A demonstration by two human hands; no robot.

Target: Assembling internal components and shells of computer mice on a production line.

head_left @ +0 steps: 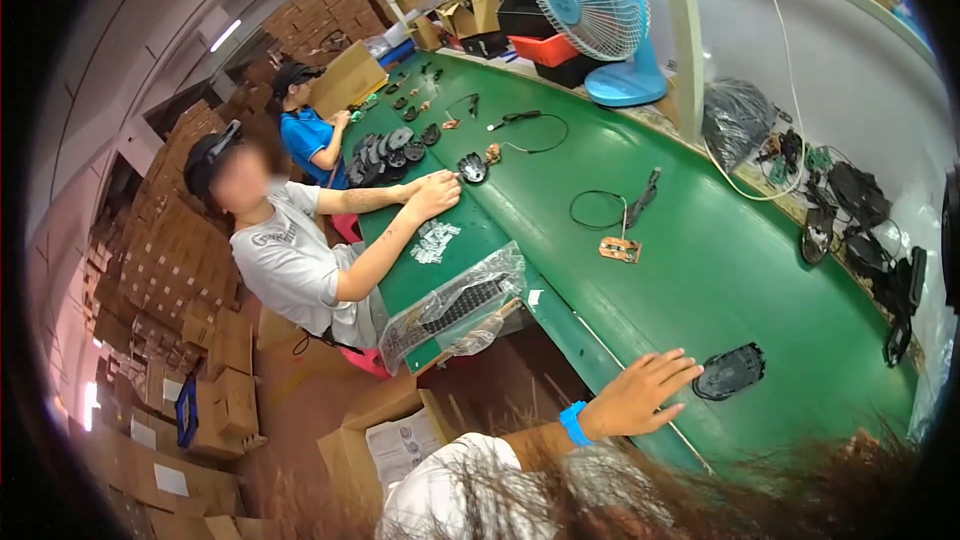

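Note:
My left hand (640, 397), with a blue band at its wrist, reaches in over the near edge of the green bench. Its fingers are stretched out and apart, holding nothing. Just beyond the fingertips lies a black oval plastic shell (730, 372), which looks like part of a computer mouse; whether the fingers touch it I cannot tell. Farther up the bench rests a small copper-coloured circuit board (620, 249) with a black cable (598, 208) attached. My right hand is not in view; hair covers much of the lower edge.
A co-worker in a grey shirt (290, 240) works at the left beside a black shell (472, 168) and several stacked shells (378, 158). Another person in blue (308, 140) sits farther off. A blue fan (628, 85) stands at the back; cables and black parts (850, 195) line the right edge.

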